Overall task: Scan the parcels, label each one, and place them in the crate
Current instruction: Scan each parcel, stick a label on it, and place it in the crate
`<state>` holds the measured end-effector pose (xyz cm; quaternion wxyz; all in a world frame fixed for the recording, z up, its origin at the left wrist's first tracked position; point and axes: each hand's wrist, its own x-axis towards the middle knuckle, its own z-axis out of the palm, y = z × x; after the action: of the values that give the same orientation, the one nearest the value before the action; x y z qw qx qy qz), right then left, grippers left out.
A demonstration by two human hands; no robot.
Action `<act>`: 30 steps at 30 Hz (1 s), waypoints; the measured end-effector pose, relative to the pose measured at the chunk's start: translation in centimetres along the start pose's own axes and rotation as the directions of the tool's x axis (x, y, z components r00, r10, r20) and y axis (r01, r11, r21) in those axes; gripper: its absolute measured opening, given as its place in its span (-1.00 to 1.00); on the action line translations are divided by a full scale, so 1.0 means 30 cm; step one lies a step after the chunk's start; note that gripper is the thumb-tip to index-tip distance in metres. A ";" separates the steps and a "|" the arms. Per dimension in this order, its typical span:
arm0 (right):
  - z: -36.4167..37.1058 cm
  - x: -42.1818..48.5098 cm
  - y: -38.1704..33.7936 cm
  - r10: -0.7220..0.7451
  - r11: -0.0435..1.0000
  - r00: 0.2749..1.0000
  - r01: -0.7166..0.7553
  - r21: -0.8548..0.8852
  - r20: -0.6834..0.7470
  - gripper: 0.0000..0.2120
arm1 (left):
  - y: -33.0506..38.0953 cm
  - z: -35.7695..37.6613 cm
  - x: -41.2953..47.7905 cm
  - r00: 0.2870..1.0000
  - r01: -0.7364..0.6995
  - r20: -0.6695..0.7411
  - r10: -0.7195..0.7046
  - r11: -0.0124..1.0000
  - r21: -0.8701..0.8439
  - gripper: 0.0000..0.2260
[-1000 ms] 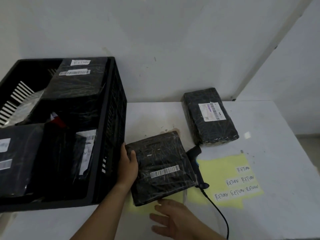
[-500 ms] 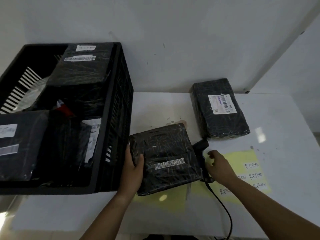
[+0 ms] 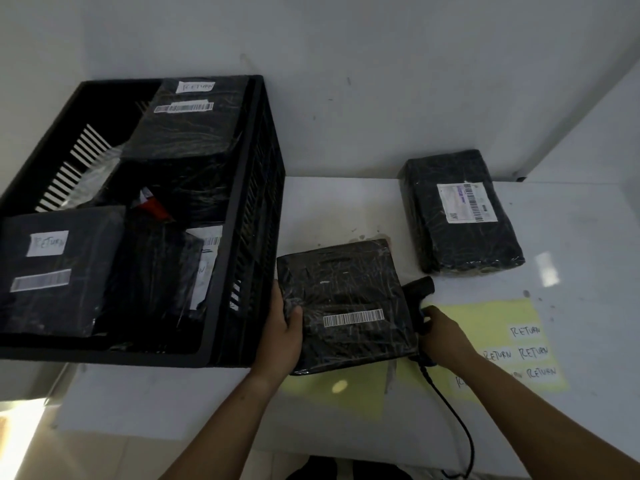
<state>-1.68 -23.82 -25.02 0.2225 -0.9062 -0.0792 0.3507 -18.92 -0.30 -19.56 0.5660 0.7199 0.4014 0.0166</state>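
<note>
A white table [image 3: 571, 244] fills a corner of plain pale walls [image 3: 346, 64]; bright light strikes the floor [image 3: 20, 441] lower left.

White table [image 3: 329, 209] with a brown stain [image 3: 375, 235], against a white wall [image 3: 381, 64].

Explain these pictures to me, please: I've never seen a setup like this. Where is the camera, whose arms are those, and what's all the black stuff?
There is no machine here: a person works with bare hands, and the only camera, worn on their head, looks down at a white table. The left hand holds the left edge of the near parcel, wrapped in black film with a barcode on top. The right hand grips a corded black scanner beside it. Farther back lies a second parcel with a printed label. On the left stands a black crate holding parcels already marked RETURN. The yellow sheet carries spare RETURN stickers.
</note>
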 end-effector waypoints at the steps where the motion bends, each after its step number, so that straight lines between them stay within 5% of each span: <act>1: -0.007 -0.013 -0.003 -0.009 1.000 1.000 0.009 0.010 -0.023 -0.57 | 0.009 0.001 0.002 1.000 -0.002 0.005 0.002 1.000 -0.003 -0.38; 10: -0.177 -0.385 -0.030 0.017 0.862 0.982 0.080 0.500 -0.187 -0.86 | 0.061 0.027 0.029 0.997 -0.064 0.042 0.064 0.998 -0.010 -0.45; 14: -0.168 -0.569 -0.095 0.033 0.785 0.984 0.082 0.614 -0.174 -0.69 | 0.040 0.024 0.019 0.994 -0.110 0.017 0.110 0.994 -0.027 -0.47; 22: -0.023 -0.744 -0.251 -0.084 0.730 0.990 0.139 0.669 -0.114 -0.49 | -0.027 -0.022 -0.078 0.959 -0.200 0.233 0.164 0.970 0.138 0.20; 30: 0.033 -0.810 -0.305 -0.114 0.738 0.986 0.166 0.654 -0.122 -0.36 | -0.074 -0.030 -0.072 0.944 -0.174 0.302 0.129 0.976 0.128 0.24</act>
<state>-20.24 -22.64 -6.89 0.5574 -0.7723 -0.0097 0.3047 -22.04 -0.77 -20.14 0.5592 0.7846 0.2566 -0.0773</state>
